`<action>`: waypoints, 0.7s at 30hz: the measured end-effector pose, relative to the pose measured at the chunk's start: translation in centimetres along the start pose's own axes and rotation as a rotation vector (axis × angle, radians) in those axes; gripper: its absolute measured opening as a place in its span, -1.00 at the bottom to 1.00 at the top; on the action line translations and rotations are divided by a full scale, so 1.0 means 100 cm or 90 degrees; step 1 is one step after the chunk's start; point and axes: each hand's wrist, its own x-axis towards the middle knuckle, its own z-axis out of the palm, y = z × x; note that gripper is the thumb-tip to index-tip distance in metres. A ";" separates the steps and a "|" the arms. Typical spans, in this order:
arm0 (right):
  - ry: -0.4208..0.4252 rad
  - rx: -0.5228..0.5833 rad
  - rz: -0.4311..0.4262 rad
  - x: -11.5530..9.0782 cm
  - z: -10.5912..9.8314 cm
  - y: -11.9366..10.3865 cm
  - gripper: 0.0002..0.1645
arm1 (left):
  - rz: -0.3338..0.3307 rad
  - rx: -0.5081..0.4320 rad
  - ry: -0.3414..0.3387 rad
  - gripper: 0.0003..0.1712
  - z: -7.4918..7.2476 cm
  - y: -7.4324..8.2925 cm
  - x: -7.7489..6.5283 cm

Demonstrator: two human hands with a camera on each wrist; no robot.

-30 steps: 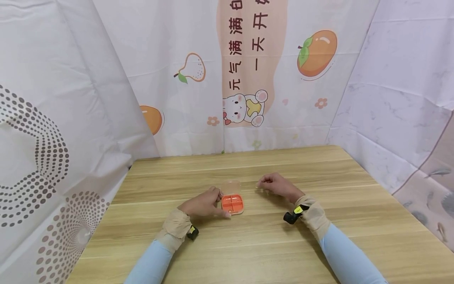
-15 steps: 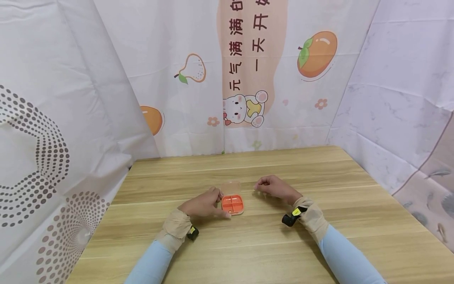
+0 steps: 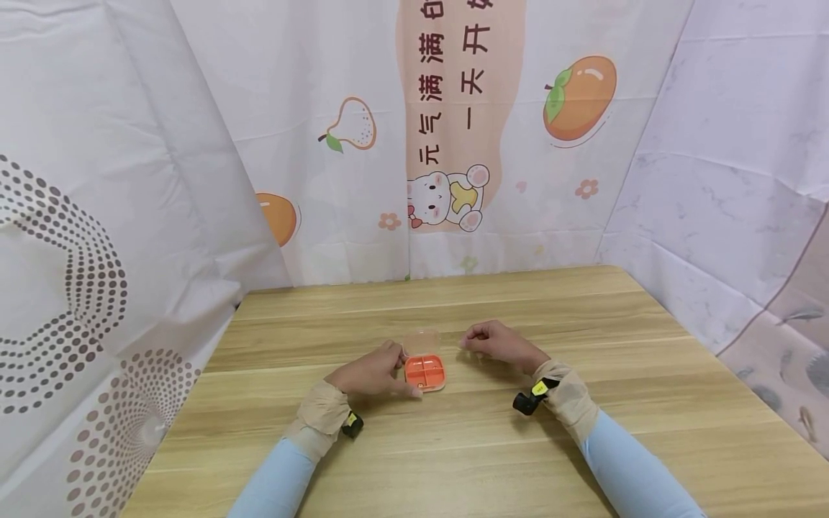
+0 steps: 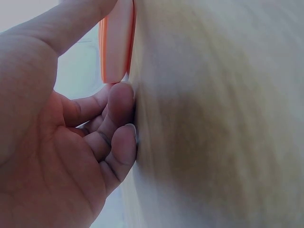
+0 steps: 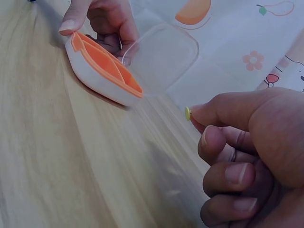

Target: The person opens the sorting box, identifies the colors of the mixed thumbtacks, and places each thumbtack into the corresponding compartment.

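A small orange and white pill box [image 3: 434,376], divided into compartments, stands on the table with its clear lid [image 5: 164,59] flipped open at the back. My left hand [image 3: 370,373] steadies it from the left, thumb at the near corner and fingers at the far side. A tiny pale spot shows in the box's near left compartment. To the right of the box, my right hand [image 3: 508,343] hovers low over the wood. Between its thumb and index finger it pinches a yellow thumbtack [image 5: 187,113], best seen in the right wrist view; the other fingers are curled in.
The wood-grain table [image 3: 421,460] reaches back to a white printed curtain [image 3: 350,194] with fruit and a cartoon figure. Curtains also hang at the left [image 3: 129,216] and right [image 3: 699,180]. Both wrists wear small black cameras.
My right hand has moved slightly left and nearer to me, toward the pill box, with the thumbtack. The left hand and the box have stayed in place.
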 end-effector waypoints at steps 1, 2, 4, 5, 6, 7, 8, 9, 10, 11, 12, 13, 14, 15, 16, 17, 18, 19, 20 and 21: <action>-0.002 0.002 0.000 0.000 0.001 -0.001 -0.62 | 0.000 0.001 0.000 -0.15 0.000 0.000 0.000; -0.004 0.006 -0.001 -0.001 0.001 -0.001 -0.60 | 0.000 0.002 0.000 -0.15 0.000 0.001 0.000; -0.008 0.012 -0.002 -0.001 0.003 -0.002 -0.59 | 0.000 0.006 0.001 -0.15 0.000 0.001 -0.001; -0.010 0.013 -0.003 -0.001 0.003 -0.002 -0.58 | -0.001 0.007 0.000 -0.15 0.000 0.001 -0.001; -0.011 0.012 -0.004 -0.002 0.004 -0.002 -0.58 | -0.001 0.007 0.000 -0.15 0.001 0.001 -0.001; -0.013 0.012 -0.006 -0.002 0.004 -0.003 -0.58 | -0.001 0.007 -0.001 -0.15 0.001 0.001 -0.001; -0.014 0.012 -0.006 -0.002 0.005 -0.003 -0.58 | -0.002 0.007 -0.001 -0.15 0.001 0.001 -0.001; -0.016 0.012 -0.008 -0.002 0.006 -0.004 -0.59 | -0.003 0.005 -0.001 -0.15 0.001 0.001 -0.001; -0.017 0.012 -0.009 -0.002 0.007 -0.005 -0.60 | -0.004 0.004 -0.002 -0.15 0.001 0.001 -0.001; -0.019 0.012 -0.012 -0.003 0.007 -0.005 -0.61 | -0.005 0.002 -0.002 -0.15 0.001 0.001 -0.001; -0.020 0.011 -0.013 -0.003 0.008 -0.006 -0.62 | -0.006 0.000 -0.003 -0.15 0.001 0.001 -0.001; -0.020 0.011 -0.014 -0.003 0.009 -0.007 -0.63 | -0.006 -0.002 -0.003 -0.15 0.001 0.001 -0.001; -0.019 0.009 -0.015 -0.003 0.009 -0.007 -0.63 | -0.007 -0.003 -0.003 -0.15 0.000 0.001 -0.002; -0.019 0.006 -0.018 -0.003 0.010 -0.007 -0.64 | -0.007 -0.006 -0.003 -0.16 0.000 0.000 -0.001; -0.019 0.002 -0.019 -0.002 0.011 -0.008 -0.64 | -0.007 -0.006 -0.003 -0.16 0.000 0.000 -0.001; -0.019 0.002 -0.019 -0.002 0.011 -0.008 -0.65 | -0.006 -0.007 -0.003 -0.16 0.000 0.000 -0.001; -0.020 0.002 -0.018 -0.002 0.012 -0.008 -0.66 | -0.005 -0.010 -0.003 -0.16 0.000 -0.001 -0.001; -0.022 0.003 -0.019 -0.002 0.012 -0.009 -0.66 | -0.004 -0.015 -0.002 -0.16 0.000 -0.001 -0.001; -0.023 0.004 -0.019 -0.001 0.013 -0.009 -0.66 | -0.003 -0.020 -0.001 -0.16 0.000 -0.001 0.000; -0.024 0.005 -0.018 -0.001 0.013 -0.009 -0.67 | -0.002 -0.025 0.000 -0.16 0.000 -0.002 0.000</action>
